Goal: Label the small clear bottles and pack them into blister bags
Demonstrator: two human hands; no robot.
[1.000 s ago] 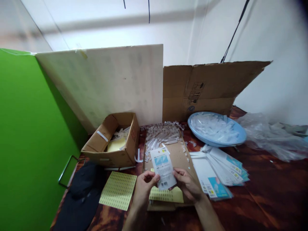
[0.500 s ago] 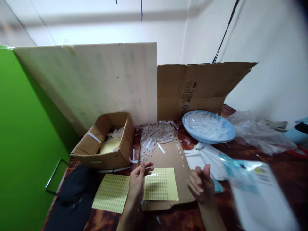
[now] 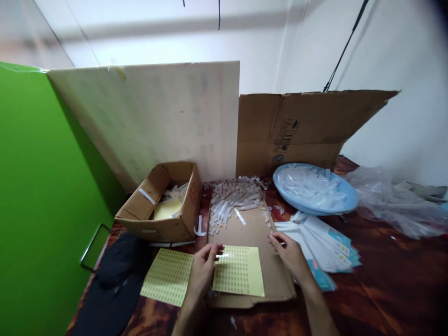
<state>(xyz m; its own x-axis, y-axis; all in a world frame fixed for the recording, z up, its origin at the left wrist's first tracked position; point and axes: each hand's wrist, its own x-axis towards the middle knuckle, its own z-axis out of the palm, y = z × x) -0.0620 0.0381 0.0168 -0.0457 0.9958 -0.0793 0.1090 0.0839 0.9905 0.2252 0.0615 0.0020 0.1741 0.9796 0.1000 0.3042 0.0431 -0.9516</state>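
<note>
My left hand [image 3: 202, 273] hovers over the left edge of a yellow sticker sheet [image 3: 245, 277], its fingertips pinched on a thin white strip [image 3: 227, 255]. The sheet lies on a flat cardboard sheet [image 3: 257, 224]. Over that cardboard's right edge, my right hand [image 3: 292, 256] reaches with fingers stretched out, its tips touching the near edge of a fanned stack of white and blue packets [image 3: 327, 240]. Nothing is in the right hand. A heap of small white plastic pieces [image 3: 231, 196] lies at the cardboard's far end.
A second yellow sticker sheet [image 3: 168, 276] and a black cap [image 3: 115, 280] lie to the left. Behind them stands an open cardboard box [image 3: 150, 224]. A blue dish [image 3: 350, 203] of clear pieces and a crumpled plastic bag [image 3: 395, 200] sit on the right. Upright boards [image 3: 157, 121] close the back.
The packet that both hands held a second ago went off to the right and out of view. My right hand came back to the packet stack; my left hand dropped onto the sticker sheet.
</note>
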